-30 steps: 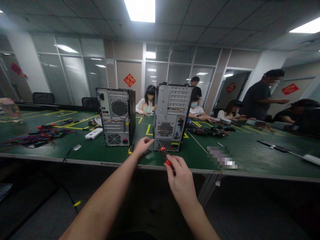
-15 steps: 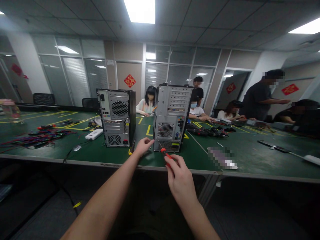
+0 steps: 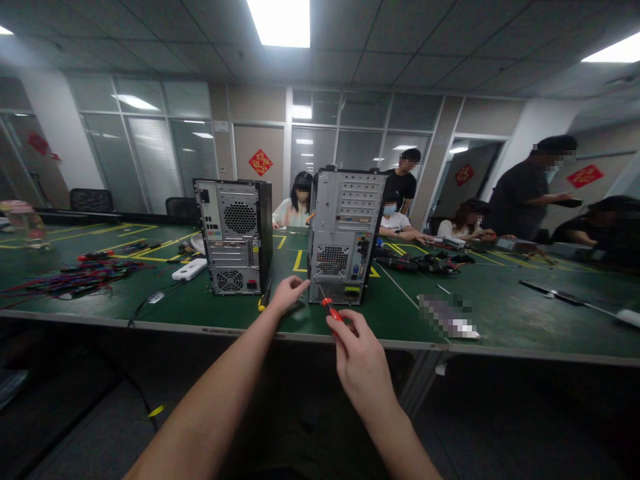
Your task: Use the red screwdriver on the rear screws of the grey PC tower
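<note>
Two computer cases stand upright with their rear panels toward me. My right hand point(image 3: 361, 350) is closed around a red and black screwdriver point(image 3: 331, 311). Its shaft points up and left at the lower rear panel of the right computer case point(image 3: 333, 220); whether the tip sits in a screw is too small to tell. My left hand point(image 3: 290, 295) is at that case's lower left edge, thumb against it, the other fingers partly hidden. Just left of this hand, a yellow and black screwdriver point(image 3: 264, 300) lies by the left computer case point(image 3: 231, 233).
On the green table point(image 3: 380, 327) lie a tangle of thin cables point(image 3: 95, 277), a white power strip point(image 3: 190, 269), black cables point(image 3: 425, 261) and a blurred-out flat object point(image 3: 447, 317). A bottle point(image 3: 27, 223) stands far left. Several people are across the table.
My hands, the screwdriver and the cases keep nearly the same places. The view shifts slightly. In the background, a standing person's arm has moved and now holds a dark object.
</note>
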A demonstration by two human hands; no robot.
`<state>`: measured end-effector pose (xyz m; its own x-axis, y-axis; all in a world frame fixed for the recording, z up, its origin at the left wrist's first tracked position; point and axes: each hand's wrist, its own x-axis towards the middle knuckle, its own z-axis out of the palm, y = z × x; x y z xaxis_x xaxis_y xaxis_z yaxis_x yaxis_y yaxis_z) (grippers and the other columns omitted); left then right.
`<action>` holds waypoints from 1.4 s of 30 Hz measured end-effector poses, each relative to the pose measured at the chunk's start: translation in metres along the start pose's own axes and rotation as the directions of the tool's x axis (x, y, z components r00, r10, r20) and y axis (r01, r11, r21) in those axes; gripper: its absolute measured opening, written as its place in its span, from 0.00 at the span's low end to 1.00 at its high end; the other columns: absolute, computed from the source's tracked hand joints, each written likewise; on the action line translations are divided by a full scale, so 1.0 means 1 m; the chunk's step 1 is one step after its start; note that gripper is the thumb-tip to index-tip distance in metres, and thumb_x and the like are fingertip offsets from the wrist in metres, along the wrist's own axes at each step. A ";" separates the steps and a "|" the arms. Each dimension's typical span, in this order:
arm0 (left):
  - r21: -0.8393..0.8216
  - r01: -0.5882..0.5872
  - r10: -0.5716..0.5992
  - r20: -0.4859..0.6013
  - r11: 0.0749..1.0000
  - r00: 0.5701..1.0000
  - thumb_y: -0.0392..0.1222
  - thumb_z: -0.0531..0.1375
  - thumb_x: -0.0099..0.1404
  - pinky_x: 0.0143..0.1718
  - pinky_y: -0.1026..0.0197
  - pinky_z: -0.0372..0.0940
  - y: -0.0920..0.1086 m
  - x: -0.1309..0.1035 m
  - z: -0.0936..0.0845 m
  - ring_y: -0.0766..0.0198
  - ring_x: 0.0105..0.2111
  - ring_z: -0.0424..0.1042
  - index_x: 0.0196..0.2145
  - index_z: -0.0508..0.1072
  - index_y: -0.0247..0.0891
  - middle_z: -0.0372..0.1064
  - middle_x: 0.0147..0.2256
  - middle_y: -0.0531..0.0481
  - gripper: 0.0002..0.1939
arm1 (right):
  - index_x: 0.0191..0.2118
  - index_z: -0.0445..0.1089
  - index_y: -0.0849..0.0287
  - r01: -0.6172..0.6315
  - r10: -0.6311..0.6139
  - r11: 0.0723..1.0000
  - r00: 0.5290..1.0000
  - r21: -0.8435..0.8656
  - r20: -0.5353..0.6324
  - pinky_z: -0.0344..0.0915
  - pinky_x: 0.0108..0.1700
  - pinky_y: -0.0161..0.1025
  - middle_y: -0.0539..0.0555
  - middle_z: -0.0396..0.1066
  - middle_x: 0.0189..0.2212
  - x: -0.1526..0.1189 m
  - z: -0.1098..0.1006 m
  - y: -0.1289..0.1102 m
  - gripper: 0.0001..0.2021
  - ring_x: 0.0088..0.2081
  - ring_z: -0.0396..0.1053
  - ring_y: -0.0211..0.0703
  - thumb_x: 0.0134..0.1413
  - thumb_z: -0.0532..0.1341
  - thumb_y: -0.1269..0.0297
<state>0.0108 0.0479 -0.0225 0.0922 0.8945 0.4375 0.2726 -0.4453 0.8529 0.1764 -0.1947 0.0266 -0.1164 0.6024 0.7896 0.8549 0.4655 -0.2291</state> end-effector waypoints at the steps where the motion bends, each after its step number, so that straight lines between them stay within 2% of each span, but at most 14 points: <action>1: 0.000 -0.001 0.001 0.001 1.000 1.000 0.65 0.63 0.60 0.33 0.61 0.58 0.000 0.000 0.000 0.63 0.28 0.66 0.31 0.74 0.37 0.70 0.26 0.52 0.25 | 0.52 0.76 0.56 0.011 -0.011 1.000 1.000 -0.009 0.006 0.75 0.48 0.46 0.61 0.72 0.52 0.000 0.000 0.000 0.17 0.45 0.75 0.49 0.67 0.53 0.75; 3: -0.002 0.001 -0.001 0.004 1.000 1.000 0.65 0.63 0.60 0.33 0.61 0.58 0.001 0.000 0.000 0.63 0.28 0.67 0.31 0.74 0.37 0.70 0.27 0.52 0.24 | 0.53 0.75 0.57 -0.005 0.005 1.000 1.000 -0.004 0.000 0.75 0.48 0.46 0.61 0.72 0.52 0.000 0.000 -0.001 0.16 0.45 0.76 0.49 0.67 0.54 0.74; 8: 0.009 -0.002 0.002 0.007 1.000 1.000 0.65 0.62 0.60 0.33 0.61 0.59 0.000 -0.001 0.000 0.62 0.29 0.67 0.30 0.74 0.38 0.71 0.27 0.52 0.24 | 0.54 0.74 0.61 -0.114 0.115 0.993 0.993 0.034 -0.036 0.75 0.40 0.41 0.59 0.74 0.43 -0.002 0.002 0.002 0.14 0.38 0.77 0.47 0.68 0.60 0.64; 15: 0.012 0.012 -0.012 -0.004 1.000 1.000 0.69 0.63 0.58 0.33 0.61 0.60 -0.006 0.002 0.002 0.61 0.30 0.67 0.31 0.75 0.38 0.71 0.27 0.51 0.27 | 0.51 0.77 0.56 0.020 -0.021 0.999 0.999 -0.038 -0.024 0.75 0.46 0.44 0.60 0.72 0.51 -0.001 0.000 0.005 0.17 0.44 0.76 0.47 0.66 0.54 0.74; 20: 0.011 -0.006 0.006 0.011 1.000 1.000 0.67 0.62 0.60 0.33 0.61 0.59 -0.006 0.002 0.002 0.63 0.29 0.66 0.32 0.75 0.37 0.70 0.28 0.52 0.27 | 0.54 0.74 0.61 -0.097 0.097 0.995 0.995 0.003 -0.016 0.75 0.39 0.42 0.59 0.73 0.43 -0.001 0.001 0.002 0.13 0.37 0.76 0.46 0.68 0.59 0.65; 22: 0.012 -0.008 0.008 0.013 1.000 1.000 0.67 0.62 0.60 0.33 0.61 0.58 -0.007 0.002 0.002 0.63 0.29 0.66 0.31 0.74 0.36 0.69 0.28 0.52 0.26 | 0.54 0.73 0.61 -0.108 0.108 0.994 0.994 0.010 -0.017 0.75 0.36 0.41 0.58 0.73 0.42 -0.001 0.003 0.002 0.13 0.35 0.76 0.45 0.69 0.59 0.64; 24: 0.011 -0.006 0.006 0.005 1.000 1.000 0.66 0.62 0.60 0.32 0.62 0.58 -0.007 0.002 0.002 0.64 0.29 0.65 0.31 0.74 0.37 0.68 0.27 0.53 0.26 | 0.54 0.74 0.59 -0.076 0.076 0.997 0.997 -0.008 -0.023 0.75 0.38 0.41 0.59 0.73 0.45 -0.002 0.005 0.002 0.13 0.35 0.76 0.44 0.69 0.56 0.67; 28: 0.009 0.001 -0.001 -0.006 1.000 1.000 0.65 0.63 0.60 0.32 0.62 0.57 -0.005 0.001 0.003 0.64 0.28 0.64 0.30 0.74 0.37 0.68 0.26 0.53 0.25 | 0.53 0.75 0.54 0.008 -0.009 0.998 1.000 -0.058 -0.018 0.76 0.45 0.44 0.60 0.71 0.52 -0.003 0.007 0.001 0.17 0.43 0.76 0.47 0.68 0.54 0.74; 35: 0.016 0.004 -0.004 0.016 1.000 1.000 0.66 0.61 0.60 0.32 0.62 0.57 0.000 -0.001 0.002 0.64 0.29 0.64 0.30 0.73 0.36 0.68 0.27 0.53 0.26 | 0.54 0.73 0.60 -0.068 0.068 0.998 0.998 -0.003 -0.021 0.77 0.39 0.41 0.59 0.72 0.44 -0.005 0.010 0.001 0.13 0.38 0.77 0.46 0.68 0.58 0.67; 40: 0.016 0.005 -0.006 0.011 1.000 1.000 0.67 0.62 0.60 0.31 0.62 0.56 -0.003 0.001 0.002 0.64 0.28 0.64 0.30 0.73 0.37 0.67 0.26 0.53 0.26 | 0.53 0.75 0.54 0.001 -0.003 0.999 0.999 -0.049 -0.033 0.77 0.46 0.45 0.60 0.72 0.51 -0.005 0.010 0.003 0.16 0.44 0.77 0.48 0.68 0.54 0.73; 42: 0.012 0.009 -0.009 0.011 1.000 1.000 0.66 0.62 0.60 0.31 0.62 0.56 -0.003 0.001 0.003 0.64 0.28 0.64 0.29 0.73 0.37 0.67 0.25 0.53 0.26 | 0.53 0.75 0.54 0.000 -0.002 0.999 1.000 -0.043 -0.028 0.77 0.46 0.45 0.60 0.72 0.51 -0.004 0.009 0.002 0.16 0.44 0.77 0.48 0.68 0.54 0.73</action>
<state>0.0125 0.0502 -0.0253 0.1001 0.8989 0.4265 0.2851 -0.4366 0.8533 0.1740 -0.1905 0.0174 -0.1035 0.5833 0.8056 0.8756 0.4377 -0.2043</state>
